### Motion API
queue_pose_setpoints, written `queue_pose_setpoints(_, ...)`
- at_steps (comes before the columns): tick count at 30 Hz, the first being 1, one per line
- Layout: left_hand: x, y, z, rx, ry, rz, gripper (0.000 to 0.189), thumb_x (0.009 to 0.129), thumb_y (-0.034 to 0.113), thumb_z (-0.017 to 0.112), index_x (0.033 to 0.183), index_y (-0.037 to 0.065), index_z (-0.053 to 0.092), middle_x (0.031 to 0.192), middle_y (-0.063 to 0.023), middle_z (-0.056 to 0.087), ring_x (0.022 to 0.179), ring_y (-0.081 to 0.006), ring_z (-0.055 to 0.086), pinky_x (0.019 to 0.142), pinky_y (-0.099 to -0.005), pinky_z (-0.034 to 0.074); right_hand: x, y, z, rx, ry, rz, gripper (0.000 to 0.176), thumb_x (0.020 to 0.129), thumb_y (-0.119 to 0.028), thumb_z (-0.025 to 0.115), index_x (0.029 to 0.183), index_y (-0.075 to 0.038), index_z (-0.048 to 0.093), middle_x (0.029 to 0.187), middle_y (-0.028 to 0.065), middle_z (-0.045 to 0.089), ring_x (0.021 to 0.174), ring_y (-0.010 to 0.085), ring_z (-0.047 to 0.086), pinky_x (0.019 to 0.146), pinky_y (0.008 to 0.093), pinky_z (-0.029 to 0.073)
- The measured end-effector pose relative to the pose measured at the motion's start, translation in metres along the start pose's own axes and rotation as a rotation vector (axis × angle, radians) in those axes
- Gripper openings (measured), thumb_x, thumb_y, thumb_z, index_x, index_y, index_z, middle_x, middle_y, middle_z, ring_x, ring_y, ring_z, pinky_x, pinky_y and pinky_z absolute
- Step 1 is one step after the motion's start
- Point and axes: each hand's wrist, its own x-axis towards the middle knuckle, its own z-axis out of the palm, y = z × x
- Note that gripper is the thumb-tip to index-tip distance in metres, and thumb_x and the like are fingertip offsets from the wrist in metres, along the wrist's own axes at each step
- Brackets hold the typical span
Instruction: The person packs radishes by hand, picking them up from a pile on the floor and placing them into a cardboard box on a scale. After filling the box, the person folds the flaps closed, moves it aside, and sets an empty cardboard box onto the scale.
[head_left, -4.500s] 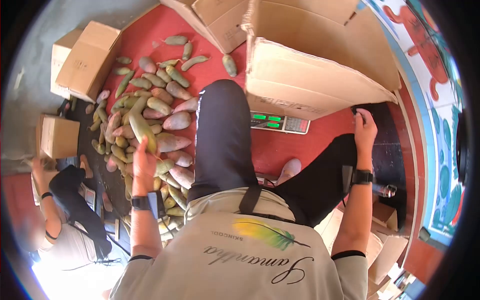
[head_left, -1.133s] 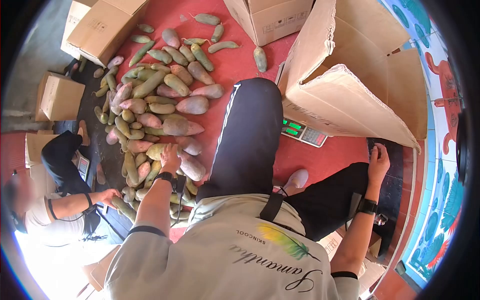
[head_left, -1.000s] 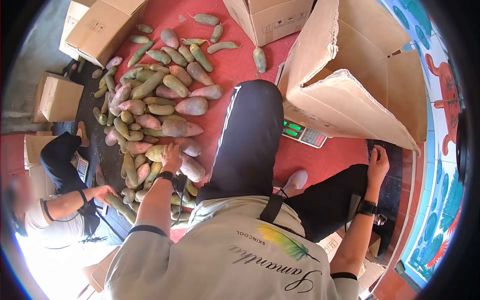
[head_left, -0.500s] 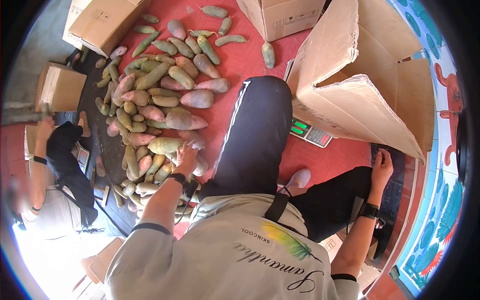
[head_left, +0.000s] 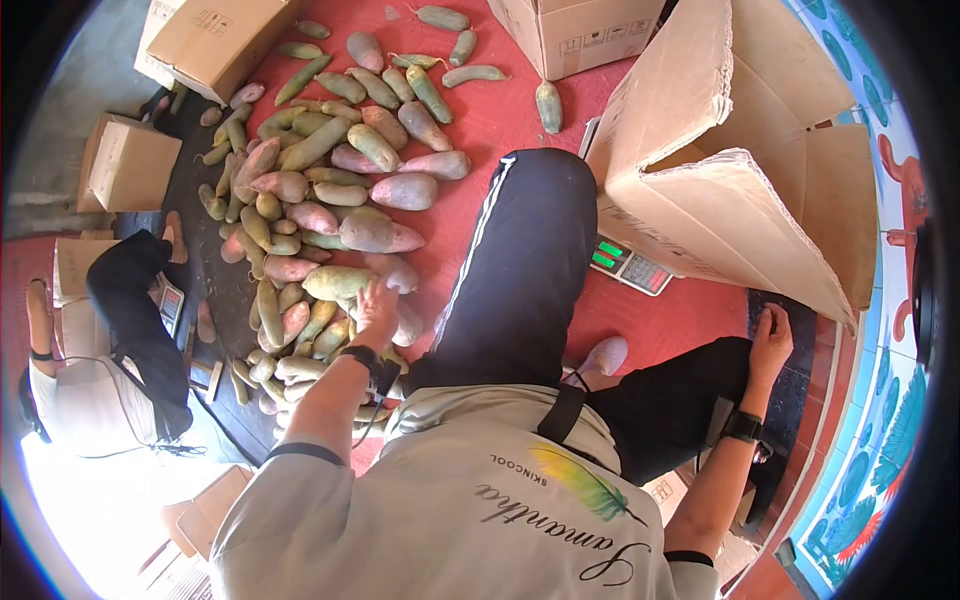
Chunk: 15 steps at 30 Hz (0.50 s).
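Many long and rounded tubers, green, brown and pinkish, lie in a heap on the red floor and its dark edge. At the heap's right side, my left hand (head_left: pixel 377 310) has its fingers spread and touches the end of a pale green tuber (head_left: pixel 338 283), beside a pinkish tuber (head_left: pixel 392 271). My right hand (head_left: pixel 771 342) is over by my right knee, loosely curled with fingers apart and nothing visible in it. A large open carton (head_left: pixel 668 170) stands above that hand, by a scale (head_left: pixel 630 267) with a lit green display.
Closed cartons stand at the upper left (head_left: pixel 215 45) and top middle (head_left: pixel 600 38). Another person's dark-trousered leg (head_left: pixel 130 290) is at the far left, near a smaller carton (head_left: pixel 135 165) and a second scale (head_left: pixel 171 305). A painted wall (head_left: pixel 890 400) borders the right.
The view has shifted slightly. My left hand stays at the pale green tuber, its fingers a little changed. The other person's hand has moved down and left, away from the small carton.
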Motion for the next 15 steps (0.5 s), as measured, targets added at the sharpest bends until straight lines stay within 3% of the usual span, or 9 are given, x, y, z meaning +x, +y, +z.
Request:
queue_pose_setpoints(4, 0.018, -0.019, -0.025, -0.007, -0.055, -0.120, 0.055, 0.075, 0.014, 0.056, 0.127, 0.014, 0.038, 0.133, -0.0074, 0.035, 0.127, -0.0299, 0.026, 0.100, -0.0543, 0.025, 0.002, -0.001, 0.000, -0.022, 0.044, -0.080, 0.013, 0.084, -0.013, 0.052, 0.090, -0.003, 0.059, 0.069, 0.0112, 0.057, 0.057, 0.0172, 0.056, 0.055, 0.0290, 0.045)
queue_pose_setpoints(7, 0.028, -0.040, -0.014, 0.075, -0.177, -0.135, 0.052, 0.078, 0.011, 0.052, 0.128, 0.016, 0.037, 0.132, -0.0070, 0.036, 0.128, -0.0304, 0.027, 0.099, -0.0554, 0.025, 0.001, -0.001, -0.001, -0.063, 0.027, -0.106, 0.013, 0.081, -0.011, 0.053, 0.089, -0.002, 0.059, 0.077, 0.0156, 0.059, 0.068, 0.0293, 0.058, 0.062, 0.0344, 0.046)
queue_pose_setpoints(9, 0.039, -0.042, -0.021, 0.136, -0.273, -0.131, 0.048, 0.080, 0.010, 0.049, 0.126, 0.019, 0.039, 0.125, -0.0069, 0.042, 0.122, -0.0291, 0.034, 0.098, -0.0543, 0.027, 0.000, 0.007, 0.002, -0.095, 0.069, -0.152, 0.013, 0.083, -0.010, 0.052, 0.090, -0.003, 0.059, 0.070, 0.0119, 0.058, 0.059, 0.0188, 0.056, 0.056, 0.0301, 0.045)
queue_pose_setpoints(11, 0.049, -0.047, -0.013, 0.194, -0.255, -0.108, 0.038, 0.082, 0.011, 0.045, 0.118, 0.021, 0.049, 0.110, -0.0063, 0.047, 0.108, -0.0249, 0.043, 0.093, -0.0514, 0.032, 0.000, 0.011, 0.004, -0.077, 0.074, -0.136, 0.012, 0.082, -0.009, 0.053, 0.090, -0.002, 0.059, 0.068, 0.0113, 0.057, 0.056, 0.0169, 0.055, 0.053, 0.0300, 0.044)
queue_pose_setpoints(13, 0.044, -0.039, -0.027, 0.315, -0.309, -0.028, 0.028, 0.076, 0.013, 0.054, 0.103, 0.016, 0.058, 0.108, -0.0074, 0.047, 0.108, -0.0258, 0.042, 0.092, -0.0496, 0.033, -0.003, 0.006, 0.001, -0.092, 0.101, -0.122, 0.011, 0.081, -0.009, 0.053, 0.089, -0.003, 0.059, 0.068, 0.0116, 0.056, 0.056, 0.0174, 0.055, 0.054, 0.0302, 0.044)
queue_pose_setpoints(15, 0.037, -0.041, -0.018, 0.326, -0.282, -0.012, 0.022, 0.076, 0.014, 0.056, 0.097, 0.014, 0.059, 0.109, -0.0080, 0.047, 0.108, -0.0259, 0.043, 0.091, -0.0474, 0.036, -0.002, -0.005, -0.002, -0.077, 0.048, -0.023, 0.010, 0.079, -0.009, 0.055, 0.084, -0.001, 0.058, 0.078, 0.0169, 0.059, 0.071, 0.0333, 0.058, 0.064, 0.0364, 0.046)
